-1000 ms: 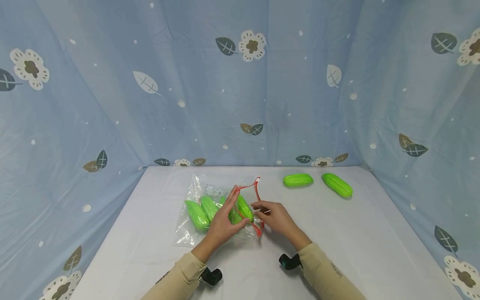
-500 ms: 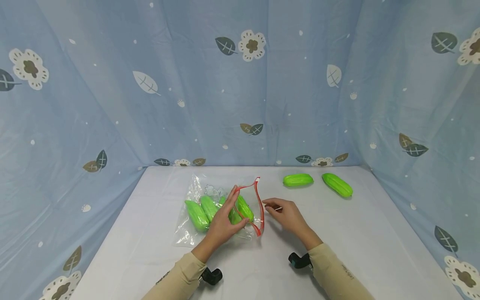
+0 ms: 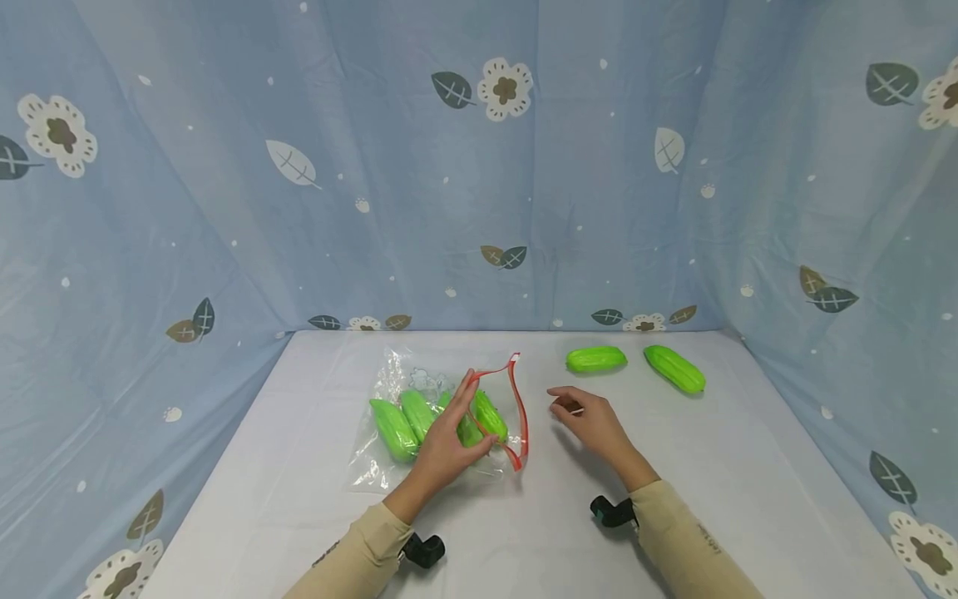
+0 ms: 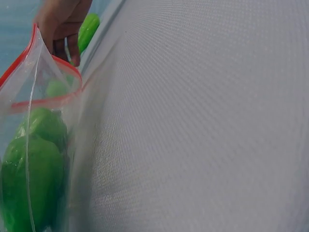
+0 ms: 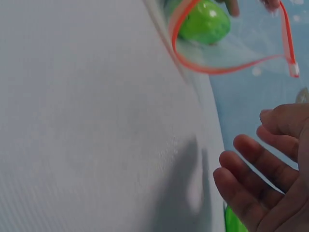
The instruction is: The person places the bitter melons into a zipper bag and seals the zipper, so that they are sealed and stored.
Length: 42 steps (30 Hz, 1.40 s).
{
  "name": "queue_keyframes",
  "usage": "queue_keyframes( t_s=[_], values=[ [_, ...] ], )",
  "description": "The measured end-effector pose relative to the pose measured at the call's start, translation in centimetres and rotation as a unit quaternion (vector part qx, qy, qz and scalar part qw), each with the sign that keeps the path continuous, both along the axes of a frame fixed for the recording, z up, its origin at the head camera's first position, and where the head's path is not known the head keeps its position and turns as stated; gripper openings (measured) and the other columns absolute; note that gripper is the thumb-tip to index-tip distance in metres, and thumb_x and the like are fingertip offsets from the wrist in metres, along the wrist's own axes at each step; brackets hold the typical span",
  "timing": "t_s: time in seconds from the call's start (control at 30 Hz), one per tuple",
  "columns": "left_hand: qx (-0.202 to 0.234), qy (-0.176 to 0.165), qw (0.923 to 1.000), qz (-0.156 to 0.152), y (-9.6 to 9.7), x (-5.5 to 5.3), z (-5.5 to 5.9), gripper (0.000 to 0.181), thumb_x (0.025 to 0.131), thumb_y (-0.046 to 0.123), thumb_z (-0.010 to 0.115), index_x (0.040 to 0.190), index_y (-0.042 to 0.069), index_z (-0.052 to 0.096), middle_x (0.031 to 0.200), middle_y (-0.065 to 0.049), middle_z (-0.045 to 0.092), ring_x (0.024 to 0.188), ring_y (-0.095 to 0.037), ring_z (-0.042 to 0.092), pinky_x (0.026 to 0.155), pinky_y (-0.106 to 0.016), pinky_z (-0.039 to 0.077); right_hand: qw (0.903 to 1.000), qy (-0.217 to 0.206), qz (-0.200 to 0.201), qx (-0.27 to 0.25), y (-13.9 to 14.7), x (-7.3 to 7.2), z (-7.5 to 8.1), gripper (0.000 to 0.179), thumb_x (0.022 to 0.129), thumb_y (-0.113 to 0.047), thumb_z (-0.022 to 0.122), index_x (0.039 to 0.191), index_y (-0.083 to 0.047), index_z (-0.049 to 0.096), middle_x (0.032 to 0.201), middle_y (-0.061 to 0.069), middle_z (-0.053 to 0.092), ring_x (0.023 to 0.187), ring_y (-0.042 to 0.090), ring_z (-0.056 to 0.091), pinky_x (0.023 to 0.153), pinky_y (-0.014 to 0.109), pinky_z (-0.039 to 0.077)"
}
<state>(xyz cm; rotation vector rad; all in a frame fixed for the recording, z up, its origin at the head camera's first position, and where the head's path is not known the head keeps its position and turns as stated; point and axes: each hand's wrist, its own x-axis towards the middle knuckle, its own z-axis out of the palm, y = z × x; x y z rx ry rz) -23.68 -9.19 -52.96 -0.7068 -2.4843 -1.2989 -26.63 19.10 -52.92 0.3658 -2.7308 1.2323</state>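
A clear plastic zip bag (image 3: 382,453) with a red-edged mouth lies on the white table, holding several green cucumber-like vegetables (image 3: 392,430). My left hand (image 3: 446,441) rests on it at the mouth, fingers straight and thumb spread apart; the red rim (image 5: 212,71) gapes wide. To the right of the mouth, apart from the bag, hovers my right hand (image 3: 596,422). Its fingers (image 5: 248,179) are loosely bent with nothing between them in the right wrist view. One green vegetable (image 4: 34,169) shows through the plastic in the left wrist view.
Two more green vegetables lie toward the back right: one nearly crosswise (image 3: 595,359), the other slanted (image 3: 674,369). A blue patterned curtain (image 3: 419,183) hangs behind and along both sides of the white table (image 3: 509,541). Black camera mounts (image 3: 612,511) sit at both wrists.
My right hand has drawn back from the bag's mouth, moving right and slightly away from me. The left hand and the bag have stayed in place.
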Motion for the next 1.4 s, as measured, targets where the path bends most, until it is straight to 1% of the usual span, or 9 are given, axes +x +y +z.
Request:
queue_keyframes(
  t_s=[0.13, 0.27, 0.37, 0.6, 0.73, 0.9, 1.13, 1.3, 1.4],
  values=[
    [-0.004, 0.002, 1.0000, 0.003, 0.0, 0.0, 0.0, 0.093, 0.086, 0.030, 0.082, 0.162, 0.016, 0.029, 0.169, 0.005, 0.020, 0.151, -0.018, 0.027, 0.117, -0.046, 0.034, 0.9995, -0.020, -0.023, -0.003, 1.0, -0.4, -0.2, 0.035, 0.098, -0.019, 0.069, 0.131, -0.010, 0.068, 0.102, 0.004, 0.073, 0.096, 0.024, 0.070, 0.083, 0.042, 0.059],
    [-0.005, 0.009, 0.9999, 0.004, 0.1, 0.1, 0.1, 0.092, 0.086, 0.029, 0.082, 0.161, 0.014, 0.031, 0.169, -0.001, 0.022, 0.150, -0.022, 0.029, 0.116, -0.049, 0.035, 0.9989, -0.027, -0.039, -0.006, 2.0, -0.8, -0.3, 0.040, 0.099, -0.018, 0.067, 0.137, -0.007, 0.063, 0.109, 0.010, 0.071, 0.102, 0.030, 0.068, 0.089, 0.047, 0.057],
    [-0.006, 0.012, 0.9999, 0.005, 0.1, 0.1, 0.2, 0.092, 0.086, 0.029, 0.082, 0.161, 0.012, 0.031, 0.169, -0.003, 0.023, 0.150, -0.023, 0.029, 0.116, -0.049, 0.036, 0.9980, -0.033, -0.053, -0.005, 2.7, -1.2, -0.3, 0.046, 0.099, -0.019, 0.067, 0.142, -0.005, 0.058, 0.116, 0.015, 0.069, 0.108, 0.034, 0.066, 0.094, 0.049, 0.054],
    [-0.007, 0.018, 0.9998, 0.008, 0.1, 0.3, 0.3, 0.092, 0.085, 0.028, 0.083, 0.161, 0.013, 0.032, 0.169, 0.002, 0.022, 0.149, -0.026, 0.032, 0.114, -0.050, 0.037, 0.9962, -0.037, -0.078, -0.008, 4.3, -2.4, -0.4, 0.054, 0.100, -0.020, 0.065, 0.147, 0.002, 0.048, 0.127, 0.024, 0.063, 0.116, 0.041, 0.062, 0.097, 0.055, 0.051],
    [-0.006, 0.015, 0.9998, 0.007, 0.1, 0.2, 0.4, 0.092, 0.086, 0.029, 0.082, 0.161, 0.014, 0.031, 0.169, 0.003, 0.021, 0.149, -0.025, 0.032, 0.113, -0.050, 0.039, 0.9949, -0.038, -0.092, -0.013, 5.0, -3.0, -0.4, 0.060, 0.101, -0.020, 0.064, 0.152, 0.004, 0.041, 0.131, 0.027, 0.058, 0.117, 0.042, 0.060, 0.095, 0.055, 0.051],
    [-0.005, 0.007, 1.0000, 0.004, 0.0, 0.1, 0.3, 0.092, 0.086, 0.029, 0.082, 0.161, 0.015, 0.031, 0.169, 0.004, 0.021, 0.150, -0.023, 0.031, 0.113, -0.050, 0.039, 0.9914, -0.049, -0.121, -0.012, 5.3, -3.4, -0.6, 0.066, 0.101, -0.020, 0.063, 0.156, 0.002, 0.034, 0.135, 0.029, 0.051, 0.116, 0.041, 0.060, 0.092, 0.052, 0.053],
    [-0.009, 0.012, 0.9999, 0.007, -0.1, 0.2, 0.1, 0.092, 0.086, 0.028, 0.082, 0.162, 0.015, 0.031, 0.169, 0.001, 0.022, 0.149, -0.025, 0.033, 0.113, -0.050, 0.040, 0.9866, -0.065, -0.148, -0.023, 5.1, -4.0, -0.7, 0.067, 0.101, -0.022, 0.064, 0.157, 0.000, 0.034, 0.144, 0.031, 0.039, 0.114, 0.038, 0.061, 0.088, 0.045, 0.054],
    [-0.009, 0.003, 0.9999, 0.007, -0.2, 0.2, 0.0, 0.092, 0.087, 0.030, 0.081, 0.162, 0.016, 0.030, 0.169, 0.006, 0.019, 0.149, -0.021, 0.031, 0.114, -0.049, 0.038, 0.9850, -0.060, -0.161, -0.013, 4.8, -4.6, -0.6, 0.066, 0.100, -0.021, 0.064, 0.155, 0.002, 0.036, 0.147, 0.036, 0.033, 0.110, 0.037, 0.060, 0.085, 0.044, 0.053],
    [-0.007, -0.002, 1.0000, 0.005, -0.2, 0.3, 0.0, 0.092, 0.087, 0.030, 0.081, 0.162, 0.017, 0.030, 0.169, 0.009, 0.018, 0.150, -0.019, 0.030, 0.115, -0.049, 0.038, 0.9848, -0.059, -0.163, -0.013, 4.8, -5.0, -0.6, 0.066, 0.100, -0.023, 0.064, 0.155, 0.002, 0.036, 0.148, 0.039, 0.031, 0.109, 0.038, 0.060, 0.087, 0.046, 0.053]
  ],
)
